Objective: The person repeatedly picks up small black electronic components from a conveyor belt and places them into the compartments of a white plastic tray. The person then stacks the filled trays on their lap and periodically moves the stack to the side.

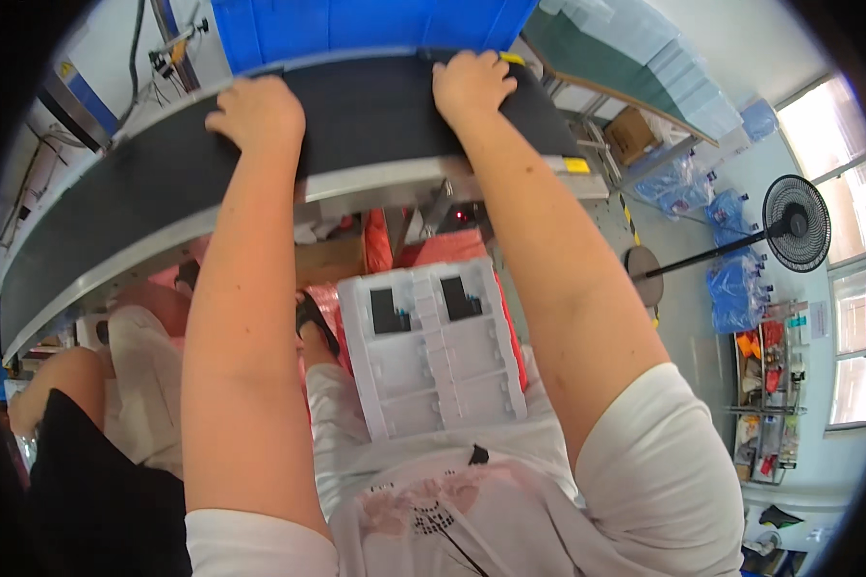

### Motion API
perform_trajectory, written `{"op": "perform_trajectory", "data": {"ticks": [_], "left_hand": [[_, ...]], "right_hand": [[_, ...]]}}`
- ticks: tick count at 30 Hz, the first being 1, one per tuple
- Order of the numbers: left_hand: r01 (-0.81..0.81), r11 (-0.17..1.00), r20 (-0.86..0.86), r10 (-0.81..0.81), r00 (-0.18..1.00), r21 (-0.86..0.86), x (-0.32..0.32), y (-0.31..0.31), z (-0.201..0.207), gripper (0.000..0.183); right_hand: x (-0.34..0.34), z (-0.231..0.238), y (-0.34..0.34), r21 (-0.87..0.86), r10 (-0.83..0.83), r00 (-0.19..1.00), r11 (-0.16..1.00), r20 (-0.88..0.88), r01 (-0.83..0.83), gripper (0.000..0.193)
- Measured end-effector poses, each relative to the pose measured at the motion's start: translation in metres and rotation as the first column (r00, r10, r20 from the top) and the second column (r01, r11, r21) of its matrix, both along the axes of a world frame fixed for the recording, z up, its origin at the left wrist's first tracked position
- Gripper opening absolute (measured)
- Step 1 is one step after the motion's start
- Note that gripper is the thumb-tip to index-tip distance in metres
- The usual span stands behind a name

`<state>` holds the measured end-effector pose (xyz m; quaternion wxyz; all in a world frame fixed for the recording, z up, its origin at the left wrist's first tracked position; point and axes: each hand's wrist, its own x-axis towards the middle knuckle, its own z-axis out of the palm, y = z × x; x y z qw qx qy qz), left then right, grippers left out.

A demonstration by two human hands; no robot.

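Note:
Both my arms stretch forward over a dark conveyor belt (366,106). Back upward, my left hand (260,111) is at the belt's far side, its visible fingers bent and apart. My right hand (471,88) is farther right at the same far edge, with fingers spread and curled down. A thin dark strip shows beside each hand; whether either hand touches one is unclear. On my lap rests a pale translucent tray (435,385) divided into pockets. Its two far pockets hold flat black pieces (461,298); the nearer pockets show none.
Beyond the belt stands a blue bin (375,24). At left sits another person, with a bent knee (63,385) and dark clothing. To the right are a pedestal fan (797,224), a green-topped table (587,62) with clear containers, wrapped blue bottles (736,288) and a stocked shelf (770,385).

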<state>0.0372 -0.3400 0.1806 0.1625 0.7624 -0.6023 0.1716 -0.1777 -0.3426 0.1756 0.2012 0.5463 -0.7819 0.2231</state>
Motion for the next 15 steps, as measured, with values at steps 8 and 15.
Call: {"op": "perform_trajectory", "data": {"ticks": [8, 15], "left_hand": [[0.348, 0.813, -0.525, -0.571, 0.631, -0.467, 0.027, 0.07, -0.01, 0.029], [0.379, 0.847, -0.81, -0.496, 0.312, -0.373, -0.007, 0.27, -0.045, 0.025]], "right_hand": [[-0.01, 0.033, 0.127, -0.536, 0.652, 0.367, 0.757, 0.664, -0.374, 0.025], [-0.047, -0.033, 0.27, 0.034, 0.456, 0.342, 0.559, 0.822, -0.828, 0.024]]}}
